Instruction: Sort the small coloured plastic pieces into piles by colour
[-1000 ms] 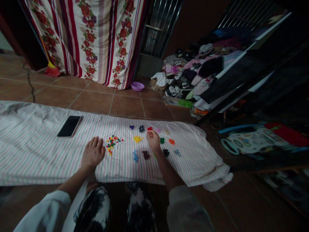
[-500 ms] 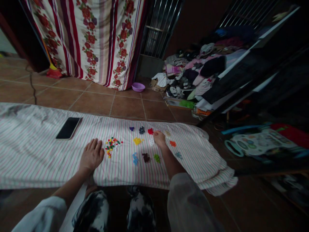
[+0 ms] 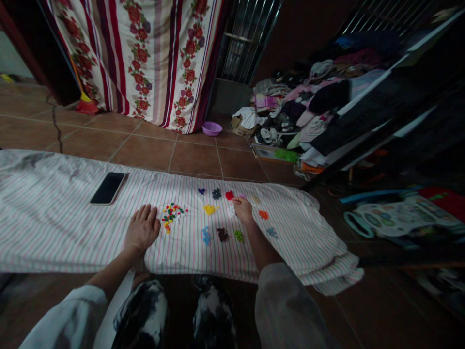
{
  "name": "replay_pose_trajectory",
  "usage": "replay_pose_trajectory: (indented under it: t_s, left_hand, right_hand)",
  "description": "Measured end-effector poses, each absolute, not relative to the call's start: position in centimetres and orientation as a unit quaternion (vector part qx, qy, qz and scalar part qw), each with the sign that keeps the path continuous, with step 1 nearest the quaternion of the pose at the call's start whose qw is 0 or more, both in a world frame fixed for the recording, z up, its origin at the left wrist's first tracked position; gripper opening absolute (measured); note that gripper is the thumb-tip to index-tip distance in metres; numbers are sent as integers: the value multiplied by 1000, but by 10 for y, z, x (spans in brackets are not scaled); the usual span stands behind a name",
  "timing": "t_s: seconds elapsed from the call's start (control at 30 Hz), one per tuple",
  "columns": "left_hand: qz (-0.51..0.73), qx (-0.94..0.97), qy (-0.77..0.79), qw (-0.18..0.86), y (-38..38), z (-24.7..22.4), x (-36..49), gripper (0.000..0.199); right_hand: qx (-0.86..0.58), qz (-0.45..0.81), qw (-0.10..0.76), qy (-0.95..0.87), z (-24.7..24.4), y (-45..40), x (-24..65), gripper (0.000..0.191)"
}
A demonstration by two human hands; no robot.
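My left hand (image 3: 143, 228) lies flat on the striped cloth (image 3: 90, 237), fingers stretched out, just left of a mixed-colour pile of small pieces (image 3: 170, 213). My right hand (image 3: 242, 208) is pinched over the sorted piles, fingertips between the red pile (image 3: 229, 195) and the white pile (image 3: 231, 212). Anything inside that pinch is too small to make out. Around it lie yellow (image 3: 209, 209), dark grey (image 3: 216, 193), dark blue (image 3: 201, 191), light blue (image 3: 206, 236), brown (image 3: 222, 235), green (image 3: 239, 236), orange (image 3: 263, 214), grey-blue (image 3: 271, 232) and beige (image 3: 255, 199) piles. A pink pile (image 3: 242, 197) shows partly behind my hand.
A black-screened phone (image 3: 109, 188) rests on the cloth at left. Beyond the cloth, a purple basin (image 3: 211, 128) sits on the tiled floor near a floral curtain (image 3: 156, 63). A heap of clothes (image 3: 290, 106) lies at the back right.
The whole view has shifted slightly. My right hand stays pinched near the red and white piles, and a bit of pink now shows behind it. My left hand keeps its place on the cloth.
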State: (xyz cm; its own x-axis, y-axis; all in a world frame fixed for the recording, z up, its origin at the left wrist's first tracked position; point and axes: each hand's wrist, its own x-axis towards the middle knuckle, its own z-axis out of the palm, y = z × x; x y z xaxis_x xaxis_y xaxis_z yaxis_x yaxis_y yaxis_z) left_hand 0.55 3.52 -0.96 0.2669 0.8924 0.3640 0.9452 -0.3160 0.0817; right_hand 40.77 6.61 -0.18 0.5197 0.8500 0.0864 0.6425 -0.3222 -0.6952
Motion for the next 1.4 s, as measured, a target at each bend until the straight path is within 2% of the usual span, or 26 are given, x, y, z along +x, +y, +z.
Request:
replay_pose_trajectory:
  t_s: [0.33,0.5,0.67,0.83,1.07,1.4]
  left_hand:
    - [-188,-790,-582,37,35,-6,7,49]
    - [-180,-792,-582,36,34,-3,7,49]
    - [-175,-791,-584,45,35,-4,6,50]
    - [-182,-793,-580,51,35,-5,6,49]
    - [-183,-790,-582,68,34,-5,7,47]
    - [-190,-791,-580,49,35,-5,7,48]
  right_hand:
    - [-793,95,329,-505,17,52,388,30]
    - [-728,74,353,-583,27,47,350,30]
    - [-642,114,356,-669,23,41,295,26]
    - [-597,133,306,-730,8,35,248,22]
    - [-635,89,227,-733,1,32,219,18]
    - [-636,72,211,-739,1,31,216,17]
